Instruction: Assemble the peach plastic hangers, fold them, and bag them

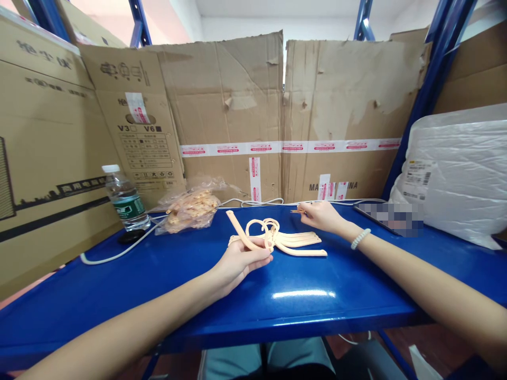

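Observation:
A small heap of cream plastic strips with curved hook ends [289, 240] lies on the blue metal table [301, 295]. My left hand [241, 261] is closed around one of these strips, which sticks up and to the left from my fingers. My right hand [320, 215] rests just behind the heap, its fingers pinched on a small thin piece that I cannot name. A white bead bracelet [360, 238] is on my right wrist.
A clear bag of the same cream parts [192, 207] lies at the back left beside a water bottle [125, 198]. A white cable [114, 254] runs along the back. Cardboard boxes [233, 116] wall the table. A white plastic bundle [459, 169] and a dark flat device [380, 217] sit right.

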The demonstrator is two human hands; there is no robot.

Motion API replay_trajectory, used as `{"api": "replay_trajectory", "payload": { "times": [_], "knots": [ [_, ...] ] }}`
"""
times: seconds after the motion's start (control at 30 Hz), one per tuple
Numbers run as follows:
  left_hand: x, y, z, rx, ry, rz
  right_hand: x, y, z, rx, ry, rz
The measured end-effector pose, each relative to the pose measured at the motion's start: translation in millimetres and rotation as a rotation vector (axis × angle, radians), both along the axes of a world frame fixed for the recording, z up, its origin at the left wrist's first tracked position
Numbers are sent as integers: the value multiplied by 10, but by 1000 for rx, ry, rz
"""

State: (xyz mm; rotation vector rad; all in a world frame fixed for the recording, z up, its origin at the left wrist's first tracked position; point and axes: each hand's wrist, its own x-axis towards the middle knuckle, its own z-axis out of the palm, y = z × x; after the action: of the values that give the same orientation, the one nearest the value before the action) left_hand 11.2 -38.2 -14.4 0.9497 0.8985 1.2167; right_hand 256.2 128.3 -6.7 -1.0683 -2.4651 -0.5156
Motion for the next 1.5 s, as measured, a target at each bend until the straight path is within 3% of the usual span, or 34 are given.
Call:
{"api": "replay_trajectory", "payload": {
  "times": [0.1, 0.2, 0.3, 0.43, 0.57, 0.77, 0.93, 1.17, 1.5],
  "knots": [
    [-4, 6, -6, 8, 10, -10, -47, -141, 62, -154, 393, 106],
    [1, 8, -7, 8, 15, 11, -142, -341, 148, -461, 884, 255],
    [12, 4, -5, 15, 22, 49, -252, -547, 221, -801, 1249, 314],
    [30, 2, 1, 27, 58, 57, -355, -714, 215, -1222, 1427, 336],
    [44, 0, 10, 67, 95, 48, -421, -767, 117, -1398, 1430, 309],
    [44, 14, -18, 132, 120, 45, -473, -844, 76, -1472, 1445, 318],
    [19, 51, -67, 210, 179, 14, -486, -911, 42, -1528, 1275, 459],
    [21, 33, -34, 239, 255, 34, -549, -967, -29, -1422, 1067, 445],
    [28, 28, -19, 284, 309, 7, -589, -1022, -23, -1333, 995, 559]
  ]
}}
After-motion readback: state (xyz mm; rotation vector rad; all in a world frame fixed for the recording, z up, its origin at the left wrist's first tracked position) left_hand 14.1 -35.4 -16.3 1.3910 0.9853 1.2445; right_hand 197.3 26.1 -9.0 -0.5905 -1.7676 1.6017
